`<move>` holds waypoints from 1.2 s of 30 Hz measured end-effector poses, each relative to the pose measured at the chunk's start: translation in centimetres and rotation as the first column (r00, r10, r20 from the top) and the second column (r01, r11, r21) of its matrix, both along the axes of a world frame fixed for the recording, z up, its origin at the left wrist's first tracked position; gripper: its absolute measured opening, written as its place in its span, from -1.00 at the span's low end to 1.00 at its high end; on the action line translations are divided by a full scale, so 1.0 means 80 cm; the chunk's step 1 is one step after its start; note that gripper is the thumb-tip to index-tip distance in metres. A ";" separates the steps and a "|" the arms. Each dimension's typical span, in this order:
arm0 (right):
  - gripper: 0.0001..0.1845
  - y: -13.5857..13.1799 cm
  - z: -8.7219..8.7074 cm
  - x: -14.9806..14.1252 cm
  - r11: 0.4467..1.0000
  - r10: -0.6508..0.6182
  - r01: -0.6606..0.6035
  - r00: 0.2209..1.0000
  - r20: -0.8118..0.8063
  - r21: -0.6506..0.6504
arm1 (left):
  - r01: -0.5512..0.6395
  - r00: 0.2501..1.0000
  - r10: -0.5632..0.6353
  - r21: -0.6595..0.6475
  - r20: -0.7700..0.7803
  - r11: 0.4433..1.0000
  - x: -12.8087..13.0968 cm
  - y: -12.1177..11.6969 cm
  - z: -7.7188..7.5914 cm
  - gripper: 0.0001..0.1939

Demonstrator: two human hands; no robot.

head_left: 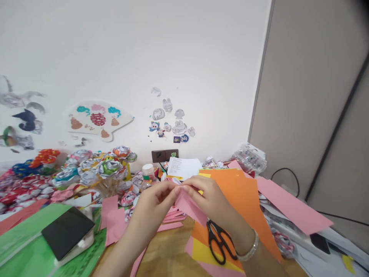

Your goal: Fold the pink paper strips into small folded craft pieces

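Both hands meet over the middle of the table, fingertips close together. Between them hangs a piece of pink paper [190, 206], gripped near its upper edge. My left hand [161, 196] pinches it with thumb and forefinger. From the other side my right hand [204, 192] pinches the same paper, thumb toward me; a sparkling bracelet circles that wrist. Just below the right forearm, black-handled scissors [220, 240] lie on orange and yellow paper, their blades out of sight. Behind the hands, cut pink strips [173, 219] are stacked on the wood.
Large orange sheets [239, 192] lie to the right, with a long pink sheet [294, 206] beyond. At left are a black tablet-like panel [68, 232] on a stand, a green sheet [17, 246] and many paper flowers [109, 169]. A white-capped bottle [148, 173] stands behind.
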State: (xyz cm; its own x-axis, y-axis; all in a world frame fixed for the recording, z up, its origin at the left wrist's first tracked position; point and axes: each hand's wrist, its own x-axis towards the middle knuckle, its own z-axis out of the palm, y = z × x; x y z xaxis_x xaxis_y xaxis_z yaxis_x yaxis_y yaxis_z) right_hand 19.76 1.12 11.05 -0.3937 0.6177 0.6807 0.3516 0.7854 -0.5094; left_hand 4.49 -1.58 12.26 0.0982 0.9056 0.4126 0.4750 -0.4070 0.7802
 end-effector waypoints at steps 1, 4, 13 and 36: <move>-0.80 -0.001 0.000 0.000 1.000 -0.006 0.006 1.000 0.006 -0.001 | -0.006 1.000 0.006 -0.003 -0.001 1.000 0.000 0.000 -0.001 -0.77; -0.80 -0.003 0.002 0.003 1.000 0.005 -0.005 1.000 0.016 -0.030 | -0.019 1.000 0.019 -0.023 0.012 1.000 0.002 0.001 -0.001 -0.77; -0.76 -0.010 0.012 0.013 0.986 0.039 -0.034 0.999 0.028 -0.164 | 0.088 0.996 -0.090 -0.072 -0.024 0.994 -0.001 -0.002 0.004 -0.78; -0.79 -0.005 0.004 0.007 0.998 -0.015 0.019 0.997 0.073 -0.054 | -0.015 0.987 0.024 0.060 -0.158 0.998 0.008 -0.004 -0.005 -0.83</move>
State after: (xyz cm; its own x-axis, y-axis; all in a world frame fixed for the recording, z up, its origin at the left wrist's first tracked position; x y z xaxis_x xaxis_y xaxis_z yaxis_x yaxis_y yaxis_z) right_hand 20.31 0.76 11.39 -0.4301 0.6604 0.6155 0.4025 0.7506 -0.5240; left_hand 5.15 -1.88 11.88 0.1494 0.8829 0.4452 0.5992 -0.4390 0.6695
